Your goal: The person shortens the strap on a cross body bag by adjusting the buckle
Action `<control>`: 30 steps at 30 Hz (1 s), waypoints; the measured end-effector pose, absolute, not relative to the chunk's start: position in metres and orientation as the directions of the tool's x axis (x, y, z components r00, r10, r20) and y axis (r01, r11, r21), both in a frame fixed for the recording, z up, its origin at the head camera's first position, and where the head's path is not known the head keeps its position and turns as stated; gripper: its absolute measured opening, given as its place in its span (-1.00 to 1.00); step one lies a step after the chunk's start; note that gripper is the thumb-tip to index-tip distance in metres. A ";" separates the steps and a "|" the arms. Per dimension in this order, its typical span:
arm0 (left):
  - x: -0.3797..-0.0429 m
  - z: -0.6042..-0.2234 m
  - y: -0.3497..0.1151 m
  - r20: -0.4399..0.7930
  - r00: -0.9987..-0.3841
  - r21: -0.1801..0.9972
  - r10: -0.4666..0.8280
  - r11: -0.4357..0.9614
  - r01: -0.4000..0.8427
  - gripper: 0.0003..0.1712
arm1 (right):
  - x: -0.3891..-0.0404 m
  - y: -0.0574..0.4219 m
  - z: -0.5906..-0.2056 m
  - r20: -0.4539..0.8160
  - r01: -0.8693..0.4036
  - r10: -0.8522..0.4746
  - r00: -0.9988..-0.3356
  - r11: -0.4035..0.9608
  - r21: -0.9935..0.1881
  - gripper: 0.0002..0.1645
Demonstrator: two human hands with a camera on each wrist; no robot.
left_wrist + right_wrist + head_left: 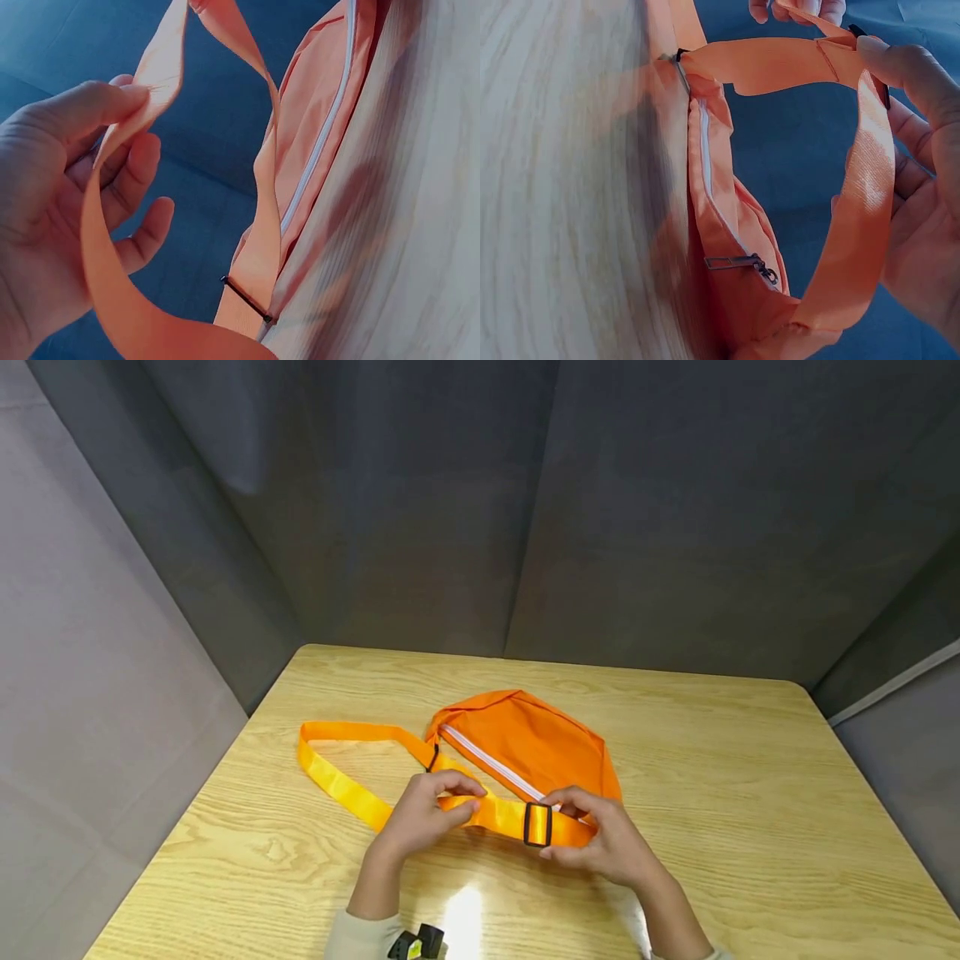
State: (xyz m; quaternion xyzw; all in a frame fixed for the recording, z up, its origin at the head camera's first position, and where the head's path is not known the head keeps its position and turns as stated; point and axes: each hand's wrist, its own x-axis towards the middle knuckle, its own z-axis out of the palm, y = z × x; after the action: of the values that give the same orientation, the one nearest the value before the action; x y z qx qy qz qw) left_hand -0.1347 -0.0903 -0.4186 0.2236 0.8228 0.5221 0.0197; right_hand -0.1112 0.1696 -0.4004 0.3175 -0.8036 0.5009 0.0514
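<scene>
An orange waist bag (536, 739) with a white zipper lies on the wooden table. Its lighter orange strap (352, 793) loops out to the left and runs along the bag's near side. My left hand (420, 814) pinches the strap between thumb and fingers, left of a black slider buckle (537, 824). Beside that buckle, my right hand (607, 835) holds the strap, its thumb at the buckle's edge in the right wrist view. A metal zipper pull (731, 262) hangs at one end of the zipper. Where the strap meets the bag there is a black ring (246, 298).
The light wooden table (750, 793) extends around the bag on all sides. Dark grey curtains (420, 527) stand behind its far edge, and a paler grey panel (97, 693) rises at the left.
</scene>
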 end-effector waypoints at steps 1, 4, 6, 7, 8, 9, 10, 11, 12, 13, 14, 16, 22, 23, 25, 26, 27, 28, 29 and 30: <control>-0.135 -0.419 -0.090 0.202 -0.898 0.866 0.390 0.357 0.349 -0.87 | -0.111 0.169 -0.400 0.399 -0.561 -0.461 -0.793 0.295 -0.773 -0.42; -0.135 -0.420 -0.086 0.202 -0.885 0.867 0.420 0.344 0.361 -0.83 | -0.111 0.169 -0.400 0.405 -0.564 -0.458 -0.792 0.293 -0.772 -0.42; -0.133 -0.415 -0.080 0.199 -0.868 0.865 0.456 0.334 0.374 -0.78 | -0.111 0.168 -0.400 0.417 -0.575 -0.457 -0.786 0.293 -0.764 -0.42; -0.130 -0.410 -0.076 0.203 -0.856 0.864 0.476 0.325 0.386 -0.75 | -0.112 0.168 -0.400 0.423 -0.581 -0.457 -0.783 0.292 -0.760 -0.42; -0.129 -0.407 -0.073 0.209 -0.845 0.862 0.492 0.316 0.397 -0.71 | -0.112 0.167 -0.399 0.425 -0.583 -0.458 -0.781 0.291 -0.759 -0.42; -0.128 -0.407 -0.070 0.211 -0.838 0.862 0.503 0.308 0.402 -0.65 | -0.112 0.166 -0.398 0.428 -0.587 -0.459 -0.779 0.291 -0.756 -0.43; -0.127 -0.408 -0.068 0.211 -0.835 0.864 0.509 0.302 0.402 -0.60 | -0.112 0.166 -0.398 0.431 -0.591 -0.461 -0.776 0.291 -0.753 -0.44; -0.127 -0.408 -0.065 0.221 -0.829 0.860 0.514 0.298 0.414 -0.55 | -0.112 0.166 -0.399 0.433 -0.593 -0.463 -0.774 0.288 -0.752 -0.44; -0.127 -0.410 -0.063 0.240 -0.820 0.855 0.520 0.286 0.432 -0.51 | -0.112 0.166 -0.401 0.436 -0.595 -0.461 -0.772 0.286 -0.751 -0.44; -0.128 -0.415 -0.061 0.254 -0.815 0.852 0.520 0.278 0.443 -0.47 | -0.113 0.166 -0.405 0.438 -0.595 -0.459 -0.773 0.286 -0.751 -0.44; -0.129 -0.422 -0.059 0.270 -0.811 0.847 0.519 0.273 0.456 -0.44 | -0.114 0.167 -0.409 0.439 -0.595 -0.455 -0.775 0.288 -0.750 -0.44; -0.130 -0.426 -0.055 0.300 -0.800 0.834 0.520 0.265 0.485 -0.42 | -0.117 0.168 -0.420 0.441 -0.594 -0.447 -0.779 0.297 -0.748 -0.43; -0.128 -0.431 -0.049 0.344 -0.801 0.795 0.490 0.302 0.526 -0.40 | -0.121 0.173 -0.435 0.406 -0.566 -0.444 -0.799 0.325 -0.758 -0.41; -0.128 -0.431 -0.049 0.347 -0.804 0.791 0.484 0.310 0.528 -0.40 | -0.122 0.174 -0.434 0.397 -0.559 -0.448 -0.801 0.323 -0.764 -0.40; -0.129 -0.431 -0.051 0.360 -0.805 0.782 0.471 0.317 0.536 -0.40 | -0.123 0.177 -0.434 0.379 -0.545 -0.452 -0.807 0.323 -0.774 -0.38; -0.129 -0.431 -0.051 0.366 -0.805 0.781 0.467 0.316 0.539 -0.40 | -0.124 0.179 -0.433 0.370 -0.536 -0.453 -0.811 0.322 -0.781 -0.39; -0.130 -0.431 -0.052 0.370 -0.805 0.785 0.463 0.308 0.538 -0.40 | -0.124 0.180 -0.433 0.359 -0.524 -0.451 -0.817 0.322 -0.788 -0.42; -0.130 -0.431 -0.053 0.370 -0.807 0.794 0.461 0.294 0.532 -0.39 | -0.124 0.183 -0.433 0.353 -0.517 -0.449 -0.821 0.321 -0.794 -0.47; -0.130 -0.431 -0.054 0.368 -0.809 0.803 0.458 0.281 0.525 -0.38 | -0.124 0.185 -0.433 0.346 -0.506 -0.442 -0.828 0.320 -0.801 -0.54; -0.130 -0.431 -0.055 0.363 -0.812 0.813 0.456 0.271 0.516 -0.38 | -0.124 0.187 -0.433 0.347 -0.503 -0.436 -0.830 0.320 -0.803 -0.61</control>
State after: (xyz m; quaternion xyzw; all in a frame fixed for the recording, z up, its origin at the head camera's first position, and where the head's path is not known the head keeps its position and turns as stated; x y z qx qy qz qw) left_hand -0.1302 -0.0550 -0.4308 0.3050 0.7967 0.5210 -0.0286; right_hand -0.1235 0.1867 -0.4332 0.2892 -0.8119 0.5061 0.0331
